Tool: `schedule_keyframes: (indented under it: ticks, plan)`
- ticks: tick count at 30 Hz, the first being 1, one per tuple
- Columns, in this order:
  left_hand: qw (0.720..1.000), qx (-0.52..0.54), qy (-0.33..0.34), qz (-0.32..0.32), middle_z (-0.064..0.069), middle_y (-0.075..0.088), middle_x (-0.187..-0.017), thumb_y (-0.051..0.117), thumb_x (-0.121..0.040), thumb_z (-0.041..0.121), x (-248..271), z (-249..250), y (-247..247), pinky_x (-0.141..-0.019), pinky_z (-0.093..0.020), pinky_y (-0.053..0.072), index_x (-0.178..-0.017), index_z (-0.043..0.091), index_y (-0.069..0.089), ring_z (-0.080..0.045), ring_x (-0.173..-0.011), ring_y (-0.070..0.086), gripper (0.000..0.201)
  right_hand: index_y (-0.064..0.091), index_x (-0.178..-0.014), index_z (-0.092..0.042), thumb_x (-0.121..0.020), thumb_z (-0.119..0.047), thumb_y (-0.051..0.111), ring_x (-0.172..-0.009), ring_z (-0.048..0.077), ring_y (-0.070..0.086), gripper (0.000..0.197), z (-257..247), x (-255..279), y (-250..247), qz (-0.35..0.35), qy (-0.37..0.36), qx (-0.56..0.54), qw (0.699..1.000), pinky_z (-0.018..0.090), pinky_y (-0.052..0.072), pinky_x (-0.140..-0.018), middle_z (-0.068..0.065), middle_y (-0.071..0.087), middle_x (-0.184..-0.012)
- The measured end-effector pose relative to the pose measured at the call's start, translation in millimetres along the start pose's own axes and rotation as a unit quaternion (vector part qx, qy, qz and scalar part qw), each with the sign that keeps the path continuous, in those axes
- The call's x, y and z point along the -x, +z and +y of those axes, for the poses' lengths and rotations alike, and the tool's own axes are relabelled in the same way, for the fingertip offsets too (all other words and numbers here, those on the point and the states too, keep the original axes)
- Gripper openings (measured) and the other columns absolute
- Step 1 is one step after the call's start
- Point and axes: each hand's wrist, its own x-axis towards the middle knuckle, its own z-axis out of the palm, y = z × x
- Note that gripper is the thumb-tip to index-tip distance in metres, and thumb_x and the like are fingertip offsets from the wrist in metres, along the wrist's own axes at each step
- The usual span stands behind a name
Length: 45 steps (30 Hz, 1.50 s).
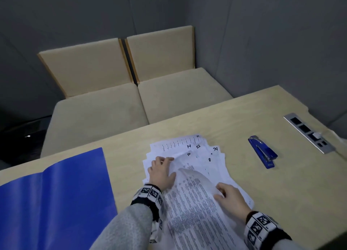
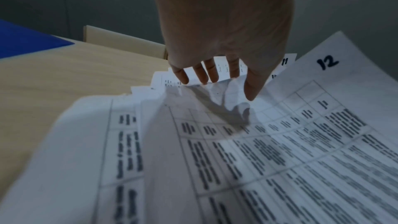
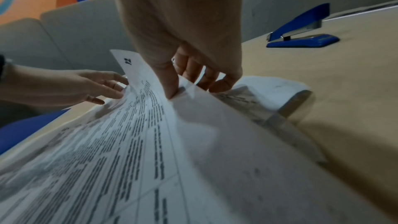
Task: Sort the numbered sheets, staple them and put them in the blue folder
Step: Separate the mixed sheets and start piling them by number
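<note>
Sorting is the step in hand, I judge. From the head view my left hand lies flat with straight fingers, pinning the fanned numbered sheets on the table, while my right hand pinches a lifted sheet; blue folder open at left, stapler at right. Best to keep the pile pinned and peel slowly. Only the left wrist view shows that sheet's number, 12. The right wrist view shows thumb and fingers gripping its edge.
</note>
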Motion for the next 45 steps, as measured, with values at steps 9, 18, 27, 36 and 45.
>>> schedule_keyframes:
  ticks: [9,18,27,36,45]
  plan:
    - [0.996,0.077,0.036,0.022,0.011,0.052,-0.081,0.054,-0.081,0.021,3,17,-12,-0.086,-0.034,0.03,-0.084,0.027,0.048,-0.015,-0.088,0.05,0.009,0.047,-0.099,-0.022,-0.076,-0.018,0.066,-0.079,0.012,0.049,0.03,-7,-13,-4,-0.047,0.106,-0.045,0.992,0.027,0.041,-0.07,-0.005,0.045,-0.087]
    - [0.971,0.076,0.135,0.18,0.003,0.068,-0.093,0.066,-0.082,0.011,24,48,-3,-0.081,-0.036,0.044,-0.087,0.016,0.071,-0.016,-0.08,0.059,0.009,0.063,-0.085,-0.029,-0.078,-0.027,0.072,-0.102,0.014,0.045,0.012,-17,-38,-1,0.082,-0.027,-0.052,0.995,0.033,0.04,-0.089,-0.009,0.047,-0.094]
    - [0.976,0.097,0.114,0.16,-0.002,0.063,-0.085,0.062,-0.084,0.008,22,50,1,-0.066,-0.034,0.05,-0.086,0.008,0.066,-0.019,-0.076,0.06,0.004,0.054,-0.069,-0.028,-0.082,-0.02,0.068,-0.098,0.007,0.052,0.02,-3,-43,-1,0.065,-0.105,-0.078,0.989,0.035,0.041,-0.093,-0.015,0.055,-0.096]
    - [0.982,0.153,0.097,0.054,0.006,0.062,-0.121,0.065,-0.086,0.028,11,51,-3,-0.092,-0.013,0.039,-0.102,0.025,0.071,-0.004,-0.108,0.057,0.017,0.057,-0.07,-0.021,-0.081,-0.012,0.069,-0.076,-0.001,0.06,0.018,-7,-48,-6,0.098,-0.106,-0.107,0.984,0.008,0.039,-0.065,-0.011,0.065,-0.072]
    - [0.99,0.038,0.053,-0.121,-0.001,0.054,-0.068,0.054,-0.094,0.031,-13,42,-26,-0.055,-0.025,0.033,-0.073,0.015,0.054,-0.015,-0.06,0.046,0.027,0.053,-0.073,-0.027,-0.083,-0.001,0.061,-0.08,0.001,0.056,0.029,2,-37,-5,0.083,-0.17,-0.085,0.978,0.006,0.037,-0.066,-0.013,0.061,-0.073]
